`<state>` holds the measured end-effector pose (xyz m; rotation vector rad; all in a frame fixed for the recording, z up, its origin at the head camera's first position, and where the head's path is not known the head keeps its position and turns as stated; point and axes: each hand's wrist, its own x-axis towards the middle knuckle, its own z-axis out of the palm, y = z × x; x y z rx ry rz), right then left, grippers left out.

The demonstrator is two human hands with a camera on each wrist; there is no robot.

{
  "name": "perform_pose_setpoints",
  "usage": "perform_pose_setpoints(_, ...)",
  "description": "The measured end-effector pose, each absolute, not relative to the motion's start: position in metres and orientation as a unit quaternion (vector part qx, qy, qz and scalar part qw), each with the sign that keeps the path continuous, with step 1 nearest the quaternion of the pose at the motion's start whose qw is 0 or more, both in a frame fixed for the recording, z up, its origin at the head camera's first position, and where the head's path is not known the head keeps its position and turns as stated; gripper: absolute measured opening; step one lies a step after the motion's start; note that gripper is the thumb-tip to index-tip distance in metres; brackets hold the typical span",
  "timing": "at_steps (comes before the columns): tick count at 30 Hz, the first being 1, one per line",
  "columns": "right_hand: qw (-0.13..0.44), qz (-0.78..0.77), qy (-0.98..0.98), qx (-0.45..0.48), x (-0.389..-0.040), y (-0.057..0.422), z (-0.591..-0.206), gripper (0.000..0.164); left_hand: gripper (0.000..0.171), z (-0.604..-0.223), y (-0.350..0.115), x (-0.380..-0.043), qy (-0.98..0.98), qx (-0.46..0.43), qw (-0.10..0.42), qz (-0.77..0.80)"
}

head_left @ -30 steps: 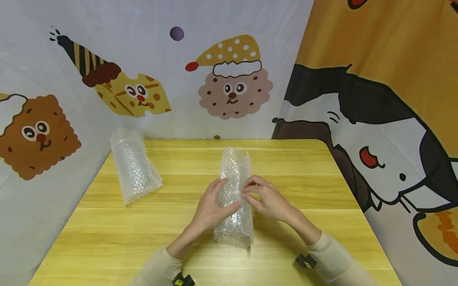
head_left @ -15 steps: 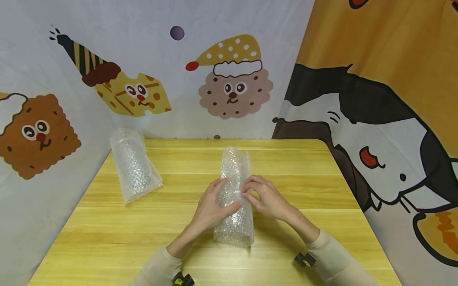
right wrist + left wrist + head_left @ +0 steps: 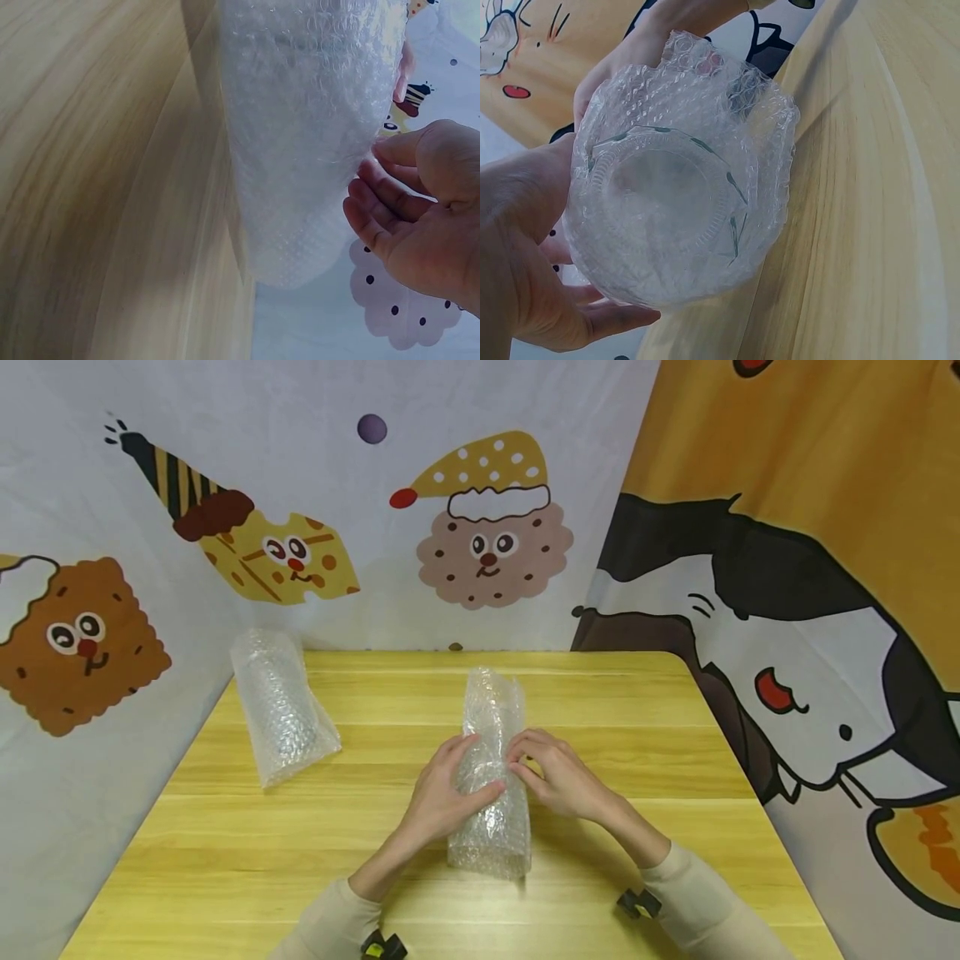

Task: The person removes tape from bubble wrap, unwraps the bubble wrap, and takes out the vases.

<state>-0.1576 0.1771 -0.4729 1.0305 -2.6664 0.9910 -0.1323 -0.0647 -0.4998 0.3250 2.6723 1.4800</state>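
Note:
A clear glass with green marks lies inside a roll of bubble wrap (image 3: 491, 827) at the middle of the table, its round end showing through the wrap (image 3: 660, 202) in the left wrist view. My left hand (image 3: 442, 793) grips the roll from the left, thumb across its top. On the other side my right hand (image 3: 558, 777) pinches at the wrap's surface with thumb and fingertips (image 3: 386, 150). Whether a strip of tape sits under those fingertips is too small to tell. Another bubble-wrapped bundle (image 3: 281, 710) lies apart at the table's back left.
The wooden table (image 3: 637, 727) has its back edge against a patterned cloth backdrop (image 3: 315, 410). More printed cloth hangs along both sides. Both sleeves carry a small black wrist device, such as the right one (image 3: 639, 904).
Almost nothing differs. The fingers of my right hand shift very slightly at the wrap's surface; my left hand and both bundles stay in place.

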Motion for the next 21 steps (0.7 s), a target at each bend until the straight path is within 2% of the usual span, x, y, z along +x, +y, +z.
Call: perform_pose_setpoints(21,0.02,0.367,-0.86,0.353,-0.161,0.189,-0.477,0.007,0.091,-0.501,-0.062,-0.132,0.866,0.119,0.028,0.485)
